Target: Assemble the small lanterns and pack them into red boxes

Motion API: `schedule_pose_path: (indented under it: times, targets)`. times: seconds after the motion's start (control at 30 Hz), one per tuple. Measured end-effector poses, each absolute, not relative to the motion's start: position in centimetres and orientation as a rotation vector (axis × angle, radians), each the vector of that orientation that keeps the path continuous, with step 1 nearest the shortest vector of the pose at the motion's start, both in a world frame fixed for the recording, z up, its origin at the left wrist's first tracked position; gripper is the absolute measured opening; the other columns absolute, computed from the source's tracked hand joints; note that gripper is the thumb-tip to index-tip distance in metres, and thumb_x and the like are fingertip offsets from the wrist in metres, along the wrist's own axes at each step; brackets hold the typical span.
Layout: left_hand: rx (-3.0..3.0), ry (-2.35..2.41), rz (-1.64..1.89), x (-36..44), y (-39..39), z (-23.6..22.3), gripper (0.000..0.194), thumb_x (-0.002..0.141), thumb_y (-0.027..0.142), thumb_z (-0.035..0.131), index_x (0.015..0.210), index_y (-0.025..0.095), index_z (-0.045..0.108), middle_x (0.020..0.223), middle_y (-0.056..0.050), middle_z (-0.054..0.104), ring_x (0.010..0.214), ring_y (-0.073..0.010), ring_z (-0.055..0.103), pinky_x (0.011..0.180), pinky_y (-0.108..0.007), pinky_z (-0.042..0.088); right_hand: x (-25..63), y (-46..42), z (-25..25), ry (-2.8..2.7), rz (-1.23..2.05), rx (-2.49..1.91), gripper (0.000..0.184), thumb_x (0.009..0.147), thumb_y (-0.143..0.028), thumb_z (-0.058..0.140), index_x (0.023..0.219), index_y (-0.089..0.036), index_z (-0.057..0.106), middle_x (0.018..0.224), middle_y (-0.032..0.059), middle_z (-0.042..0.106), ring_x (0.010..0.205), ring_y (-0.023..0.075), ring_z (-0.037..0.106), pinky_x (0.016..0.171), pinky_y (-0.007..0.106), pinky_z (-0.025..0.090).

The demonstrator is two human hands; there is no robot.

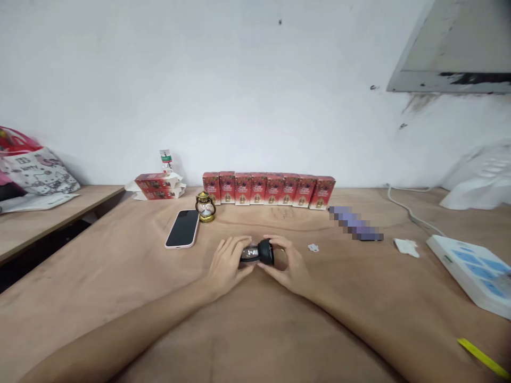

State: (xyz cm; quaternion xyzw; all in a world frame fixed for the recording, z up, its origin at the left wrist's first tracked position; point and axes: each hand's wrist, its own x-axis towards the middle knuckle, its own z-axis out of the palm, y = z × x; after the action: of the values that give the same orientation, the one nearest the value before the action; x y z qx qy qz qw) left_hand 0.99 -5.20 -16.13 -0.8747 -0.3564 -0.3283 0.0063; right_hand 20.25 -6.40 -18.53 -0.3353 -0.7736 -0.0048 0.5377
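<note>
Lying on its side between my two hands is a small black lantern (pixel 251 254) with a clear middle, held just over the wooden table (pixel 223 340). My left hand (pixel 228 263) wraps round one end of it. At the wider black end, the thumb and fingers of my right hand (pixel 290 266) close on the rim. A gold-and-black lantern (pixel 205 207) of similar shape stands upright beyond my left hand. Beside it lies a phone (pixel 182 229) with a pale pink edge. A small white scrap (pixel 313 248) rests to the right of my right hand.
Red printed boxes (pixel 266 189) stand in a row near the wall, with opened red boxes (pixel 158 186) at left. On the right are a blurred purple item (pixel 355 223), crumpled tissue (pixel 406 247), a white power strip (pixel 471 268) with cable and a yellow strip (pixel 482 357).
</note>
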Motion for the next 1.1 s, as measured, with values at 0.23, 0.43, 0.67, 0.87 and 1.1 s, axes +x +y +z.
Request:
schedule_pose_path:
  times: [0.23,0.43,0.67,0.87,1.1]
  targets:
    - [-2.596,-0.782,-1.690,0.7,-4.3,-16.9,0.065,0.074,0.037,0.069,0.128,0.029,0.033,0.119,-0.010,0.048,0.106,-0.0226,0.056,0.082,-0.035,0.049,20.2,-6.5,-17.3,-1.834,0.102,-0.899,0.037,0.073,-0.022,0.063,0.108,-0.021,0.052,0.102,0.0084,0.064,0.096,0.0223,0.062,0.082,0.037,0.052]
    - [-2.771,-0.891,-2.115,1.8,-5.3,-14.9,0.064,0.071,0.046,0.070,0.122,0.027,0.036,0.112,-0.008,0.056,0.092,-0.0192,0.061,0.082,-0.036,0.051,18.7,-7.4,-17.0,-1.713,0.495,-0.921,0.034,0.069,-0.039,0.071,0.093,-0.020,0.056,0.093,0.0052,0.067,0.087,0.0206,0.064,0.073,0.033,0.053]
    - [-3.209,-1.232,-1.977,2.8,-5.7,-16.2,0.060,0.065,0.049,0.071,0.114,0.020,0.053,0.121,-0.010,0.057,0.113,-0.0268,0.053,0.096,-0.043,0.044,18.3,-7.6,-16.5,-1.917,0.353,-0.782,0.042,0.086,-0.048,0.048,0.116,-0.019,0.050,0.113,0.0112,0.059,0.107,0.0220,0.056,0.089,0.036,0.048]
    - [-3.073,-1.720,-2.190,2.9,-4.7,-16.1,0.053,0.060,0.041,0.074,0.103,0.014,0.061,0.109,-0.011,0.065,0.107,-0.0281,0.057,0.096,-0.041,0.042,20.7,-5.8,-15.5,-2.206,0.089,-0.893,0.049,0.090,-0.040,0.042,0.134,-0.019,0.034,0.127,0.0130,0.050,0.118,0.0235,0.046,0.097,0.042,0.040]
    - [-2.675,-2.285,-2.156,1.3,-1.4,-15.2,0.046,0.053,0.022,0.073,0.097,0.011,0.062,0.099,-0.010,0.069,0.101,-0.0293,0.060,0.092,-0.041,0.043,27.8,2.6,-14.7,-2.129,-0.473,-1.827,0.029,0.088,-0.017,0.038,0.106,-0.011,0.061,0.109,0.0154,0.061,0.105,0.0270,0.049,0.089,0.039,0.038]
